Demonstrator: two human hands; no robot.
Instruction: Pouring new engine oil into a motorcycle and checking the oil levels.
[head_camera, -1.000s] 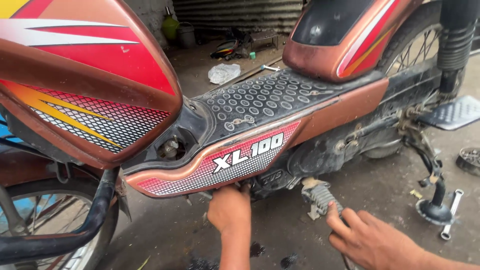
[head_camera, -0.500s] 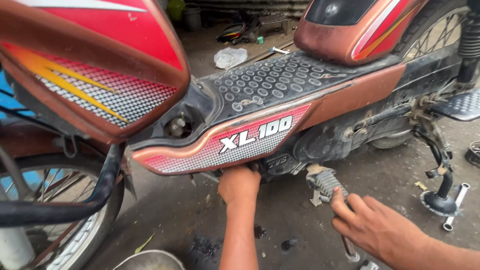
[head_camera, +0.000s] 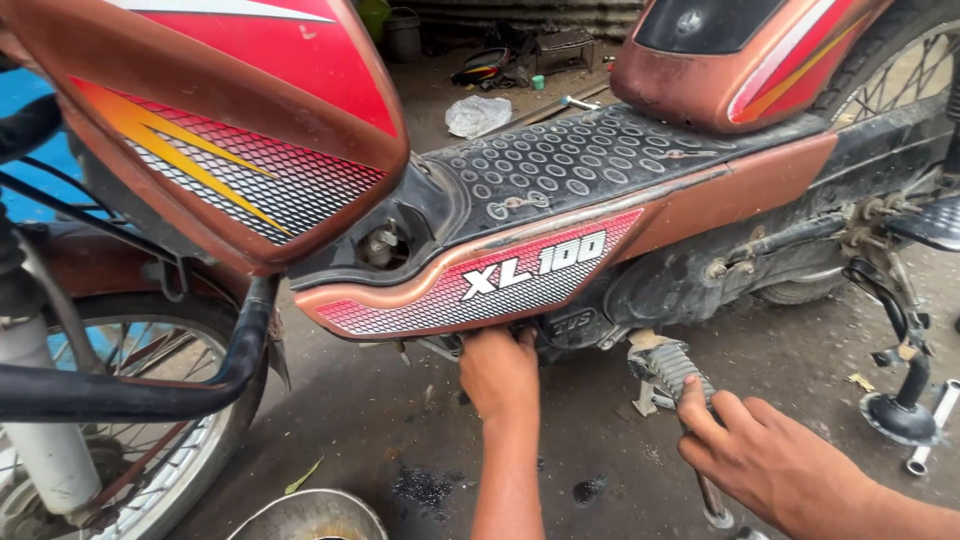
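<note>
A brown and red moped (head_camera: 560, 270) stands side-on in front of me. My left hand (head_camera: 498, 372) reaches up under its patterned side panel (head_camera: 470, 285). Its fingertips are hidden against the underside of the engine (head_camera: 640, 295), so I cannot see whether they hold anything. My right hand (head_camera: 770, 460) sits lower right, with its fingers curled round a thin metal bar (head_camera: 712, 505). That bar runs down from the ribbed foot peg (head_camera: 668, 365), and the fingertips touch the peg's lower end.
The front wheel (head_camera: 150, 430) and a black guard bar (head_camera: 130, 395) fill the lower left. A metal bowl (head_camera: 310, 515) lies on the ground below my left arm, beside dark oil spots (head_camera: 430, 487). The stand foot (head_camera: 900, 415) is at the right, and a crumpled plastic bag (head_camera: 478, 115) lies behind.
My left hand has pushed up under the side panel. My right hand has slid up along the bar to the foot peg. The metal bowl has come into view.
</note>
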